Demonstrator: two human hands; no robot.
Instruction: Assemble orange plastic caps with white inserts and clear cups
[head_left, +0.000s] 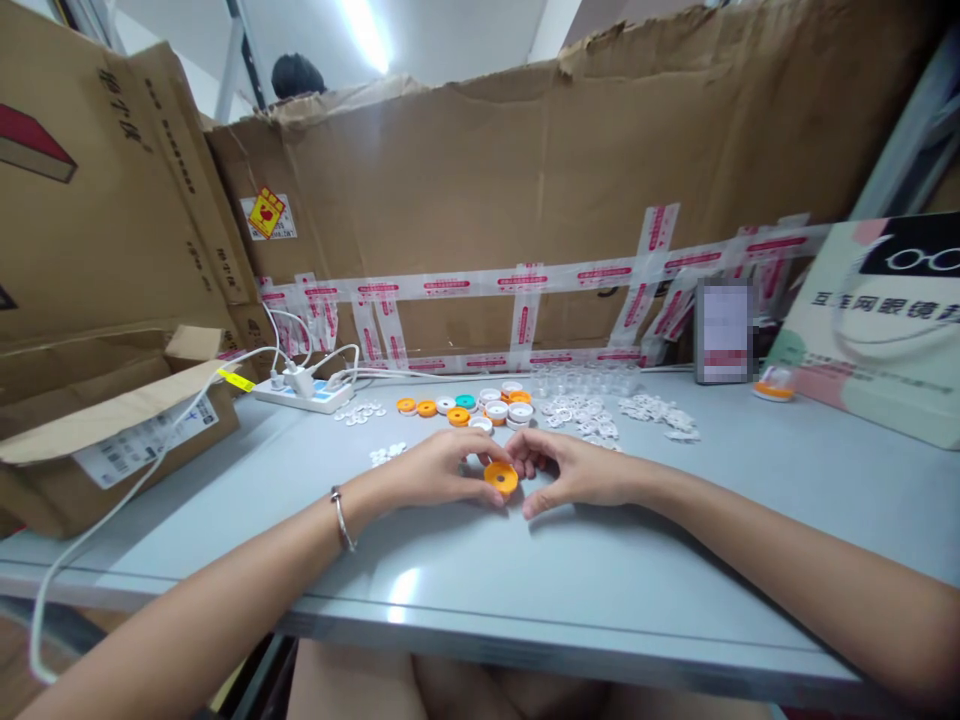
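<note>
Between the thumb and fingers of my left hand (442, 468) is a round orange cap (500, 479) with a small dark centre, held low over the table. Close by on its right, my right hand (577, 472) has its thumb apart from its curled fingers, and I see nothing in its grasp. Just beyond both hands sits a cluster of round caps: orange ones (458, 416), white ones (496, 411) and a teal one (465, 401). Small white pieces (388, 454) lie beyond my left wrist.
More white pieces (577, 415) and clear cups (585, 380) lie at the back. A power strip (304, 392) and an open carton (150, 430) stand left. A phone (724, 330) and a printed board (877, 330) lean right. Taped cardboard (450, 200) walls the rear.
</note>
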